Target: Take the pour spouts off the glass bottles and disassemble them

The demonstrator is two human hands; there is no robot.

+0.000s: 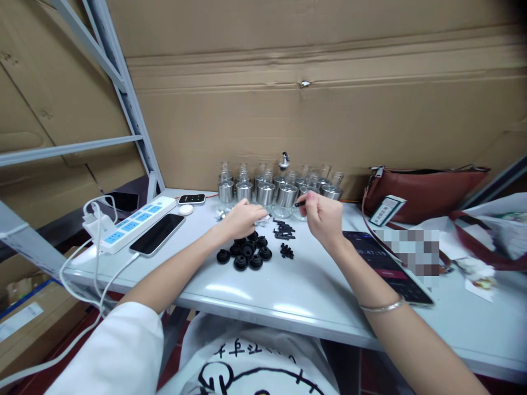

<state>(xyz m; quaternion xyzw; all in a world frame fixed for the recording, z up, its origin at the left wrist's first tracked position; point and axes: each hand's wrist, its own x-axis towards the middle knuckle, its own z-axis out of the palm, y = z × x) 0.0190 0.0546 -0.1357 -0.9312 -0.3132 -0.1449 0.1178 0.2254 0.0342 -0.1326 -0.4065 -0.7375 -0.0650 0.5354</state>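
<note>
My left hand is closed over a small pale part on the grey table, just above a cluster of round black rubber caps. My right hand is raised a little and pinches a thin black stick-like piece between thumb and fingers. Between the hands lie several small black plastic pieces and a smaller clump of them. Behind stand several glass bottles with metal collars; one carries a pourer top.
A white power strip with cables, a black phone and a small white device lie at the left. A dark tablet lies under my right forearm. A brown bag sits at the right. Cardboard lines the back.
</note>
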